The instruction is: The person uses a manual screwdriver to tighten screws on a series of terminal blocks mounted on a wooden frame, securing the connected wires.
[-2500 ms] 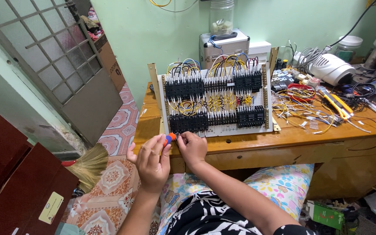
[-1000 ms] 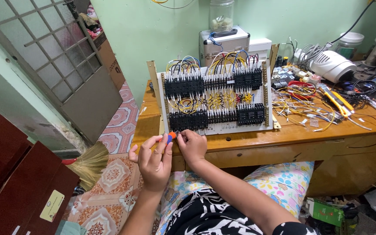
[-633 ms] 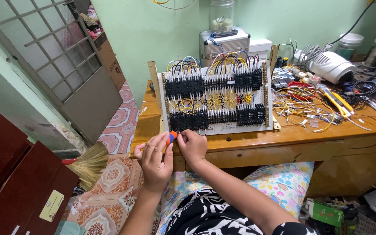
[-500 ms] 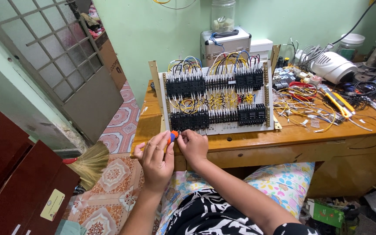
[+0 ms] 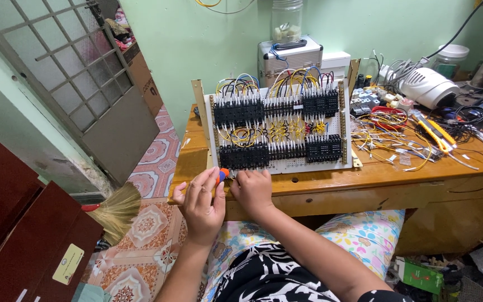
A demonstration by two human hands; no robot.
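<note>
A white panel board (image 5: 286, 165) with two rows of black relay sockets and yellow, blue and black wires leans on the wooden table (image 5: 398, 178). At the board's lower left corner both hands meet. My left hand (image 5: 201, 204) grips a small screwdriver with an orange and blue handle (image 5: 223, 174). My right hand (image 5: 251, 192) is curled beside it, fingertips at the bottom row of sockets (image 5: 246, 156); what it pinches is hidden.
Loose yellow wires (image 5: 389, 137), pliers (image 5: 434, 130) and a white appliance (image 5: 429, 86) crowd the right of the table. A silver case (image 5: 289, 56) stands behind the board. A broom (image 5: 115, 210) lies on the tiled floor by a dark red cabinet (image 5: 23, 235).
Both hands have crept slightly up and right toward the board's lower left corner. The screwdriver stays in my left hand.
</note>
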